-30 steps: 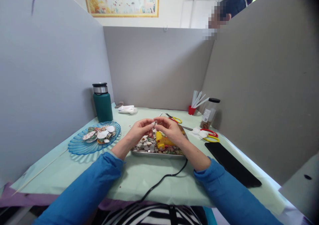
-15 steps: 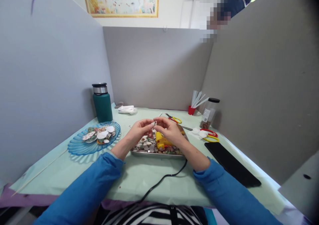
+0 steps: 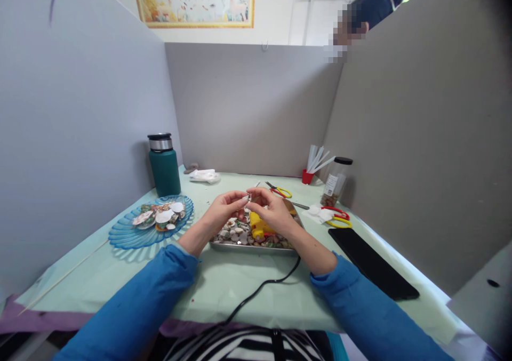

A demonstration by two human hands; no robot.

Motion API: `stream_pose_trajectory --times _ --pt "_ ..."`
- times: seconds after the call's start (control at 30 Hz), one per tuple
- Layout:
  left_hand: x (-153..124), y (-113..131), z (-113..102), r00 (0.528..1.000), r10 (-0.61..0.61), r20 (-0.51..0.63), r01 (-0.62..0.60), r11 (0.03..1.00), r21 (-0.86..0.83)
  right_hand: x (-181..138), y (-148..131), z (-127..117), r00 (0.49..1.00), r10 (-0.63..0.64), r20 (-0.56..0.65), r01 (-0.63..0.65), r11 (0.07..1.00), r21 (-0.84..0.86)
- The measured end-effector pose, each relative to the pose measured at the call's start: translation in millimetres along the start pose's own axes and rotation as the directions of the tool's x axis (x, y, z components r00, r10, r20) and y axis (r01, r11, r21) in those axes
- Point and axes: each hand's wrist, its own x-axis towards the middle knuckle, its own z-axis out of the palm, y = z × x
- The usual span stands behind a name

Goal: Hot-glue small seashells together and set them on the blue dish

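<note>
Above a metal tray (image 3: 252,249), my left hand (image 3: 226,209) and my right hand (image 3: 272,209) meet, fingertips closed together. Between them they pinch a small whitish piece (image 3: 249,197), too small and too covered to name. Many small shells (image 3: 235,234) and pebbles fill the tray. A yellow glue gun (image 3: 259,226) lies on top of them, partly behind my right hand. From the tray's front right corner a black cord (image 3: 266,282) runs toward my lap. To the left, a blue scalloped plate (image 3: 120,235) bears a cluster of shells (image 3: 164,216).
At back left stand a green bottle (image 3: 165,169) and a white plastic bag (image 3: 205,176). Pliers (image 3: 282,191) lie behind the tray. On the right are a red cup (image 3: 307,177) of glue sticks, a jar (image 3: 335,182), scissors (image 3: 339,222) and a black phone-like slab (image 3: 372,265). Grey partitions enclose the table.
The small piece has turned slightly between my fingertips, and my right fingers have shifted a little. The person beyond the right partition has moved their head slightly.
</note>
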Motion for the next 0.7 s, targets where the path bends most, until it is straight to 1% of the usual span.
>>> stream_pose_trajectory --times 0.13,0.37,0.57,0.7 --pt "-0.5 2.3 0.3 1.000 -0.005 0.022 0.006 0.999 -0.037 0.2 1.8 0.3 1.000 0.015 0.013 -0.016 0.999 0.042" --pt "-1.4 4.1 0.8 0.999 -0.018 0.041 0.022 0.993 -0.118 -1.0 -3.6 0.5 1.000 0.004 -0.015 -0.005 1.000 -0.013" --pt "-1.8 4.7 -0.4 0.998 -0.011 0.063 0.020 0.989 -0.145 -1.2 -1.7 2.3 1.000 0.016 -0.016 -0.015 0.996 0.088" --pt "-1.3 3.5 -1.7 0.997 -0.024 0.069 0.034 0.989 -0.146 -0.7 2.1 2.2 0.997 0.025 -0.067 -0.020 0.997 0.073"
